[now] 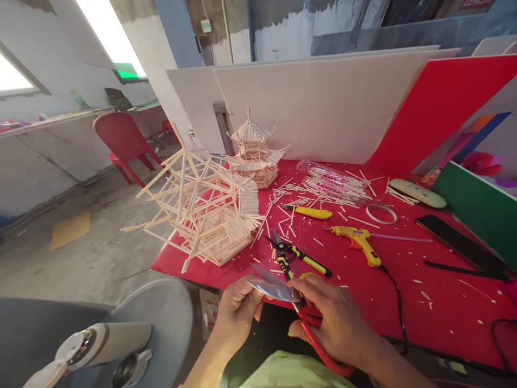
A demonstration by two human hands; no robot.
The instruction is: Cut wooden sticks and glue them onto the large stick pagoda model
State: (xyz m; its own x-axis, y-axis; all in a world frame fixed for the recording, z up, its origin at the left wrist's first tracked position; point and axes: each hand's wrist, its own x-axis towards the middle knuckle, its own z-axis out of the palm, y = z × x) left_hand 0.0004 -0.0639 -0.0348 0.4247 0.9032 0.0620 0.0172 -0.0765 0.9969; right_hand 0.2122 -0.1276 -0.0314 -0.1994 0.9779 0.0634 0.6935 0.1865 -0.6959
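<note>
My right hand (335, 310) grips red-handled scissors (274, 291), their metal blades parted and pointing left. At the blades, my left hand (236, 310) is closed in a pinch; whatever lies between its fingertips is too small and covered to make out. Just beyond the hands, black-and-yellow pruning shears (286, 253) lie on the red tabletop (388, 307). A half-built stick frame (197, 210) of pale wooden sticks stands at the table's left end. Behind it rises a finished-looking stick pagoda (253, 151) with a pointed roof.
Loose sticks and a plastic bag of sticks (333, 180) lie mid-table. A yellow utility knife (309, 212), a corded yellow glue gun (359, 240), a tape roll (382, 214) and a black phone (460, 245) are there too. A thermos (109, 343) rests on a grey stool (173, 318).
</note>
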